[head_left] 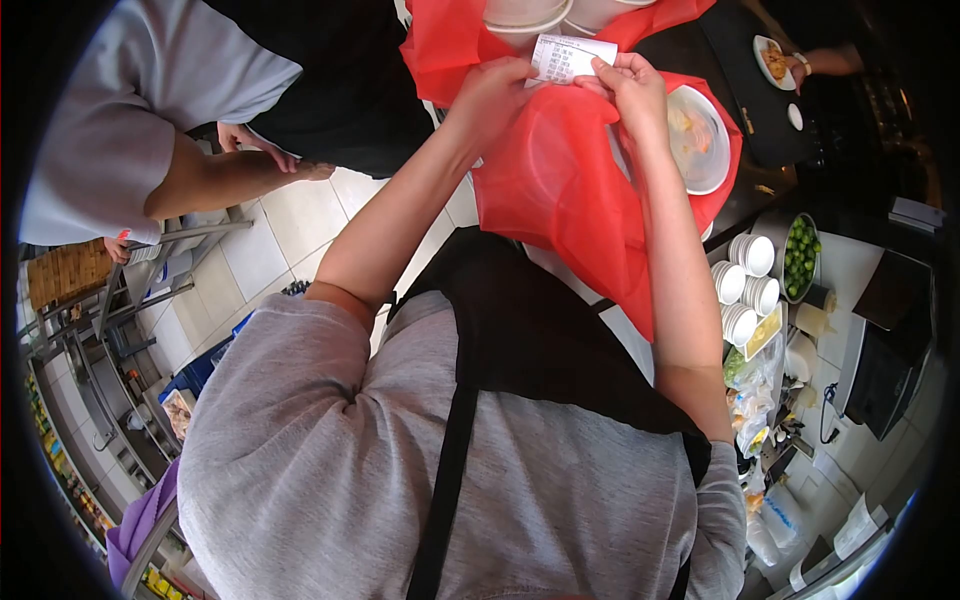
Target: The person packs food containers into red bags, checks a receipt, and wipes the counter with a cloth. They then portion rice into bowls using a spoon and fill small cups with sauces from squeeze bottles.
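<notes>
A printed white receipt is stretched between my two hands, above an open red plastic bag. My left hand has its fingers closed at the receipt's left edge, right beside the bag. On the other side my right hand pinches the receipt's right edge, thumb on top. Just right of my right wrist, a round food container with a see-through lid sits within red plastic. White tubs stand in red plastic beyond the receipt.
Stacked white bowls and a bowl of green limes stand on the right-hand counter. At left is another person in a grey shirt and dark apron. A further person's hand is by a plate of food at upper right.
</notes>
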The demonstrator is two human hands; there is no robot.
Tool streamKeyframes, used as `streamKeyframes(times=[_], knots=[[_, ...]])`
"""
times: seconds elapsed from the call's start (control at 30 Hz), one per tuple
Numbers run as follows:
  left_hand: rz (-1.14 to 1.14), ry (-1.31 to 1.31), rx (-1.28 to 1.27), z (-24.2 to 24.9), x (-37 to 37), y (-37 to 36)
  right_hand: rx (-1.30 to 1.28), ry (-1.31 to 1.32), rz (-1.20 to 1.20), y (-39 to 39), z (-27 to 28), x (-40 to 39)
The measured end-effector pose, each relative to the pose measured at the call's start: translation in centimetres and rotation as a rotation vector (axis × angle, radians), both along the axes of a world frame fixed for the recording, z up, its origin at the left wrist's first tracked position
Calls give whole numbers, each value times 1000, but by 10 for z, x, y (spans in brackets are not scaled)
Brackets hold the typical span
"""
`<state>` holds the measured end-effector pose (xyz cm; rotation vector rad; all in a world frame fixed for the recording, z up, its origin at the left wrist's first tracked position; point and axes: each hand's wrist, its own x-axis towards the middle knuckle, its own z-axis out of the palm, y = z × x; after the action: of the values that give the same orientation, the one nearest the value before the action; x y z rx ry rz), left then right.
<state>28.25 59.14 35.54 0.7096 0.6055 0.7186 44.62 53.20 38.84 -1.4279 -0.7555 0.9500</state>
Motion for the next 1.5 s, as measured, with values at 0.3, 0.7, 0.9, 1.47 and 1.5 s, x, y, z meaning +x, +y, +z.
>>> streamKeyframes(times=[0.3, 0.7, 0.9, 1.47, 1.5], knots=[[-109, 301, 243, 19, -24, -11, -63, -124, -34, -10, 11, -4], [322, 257, 75, -33, -63, 24, -86, -99, -51, -10, 14, -6], [130, -172, 169, -35, -18, 69, -4, 22, -69, -22, 30, -8], [-15, -110, 136, 6, 104, 196, -26, -188, -460, -140, 37, 107], [-34, -110, 132, 7, 119, 200, -51, -183, -511, -147, 35, 108]])
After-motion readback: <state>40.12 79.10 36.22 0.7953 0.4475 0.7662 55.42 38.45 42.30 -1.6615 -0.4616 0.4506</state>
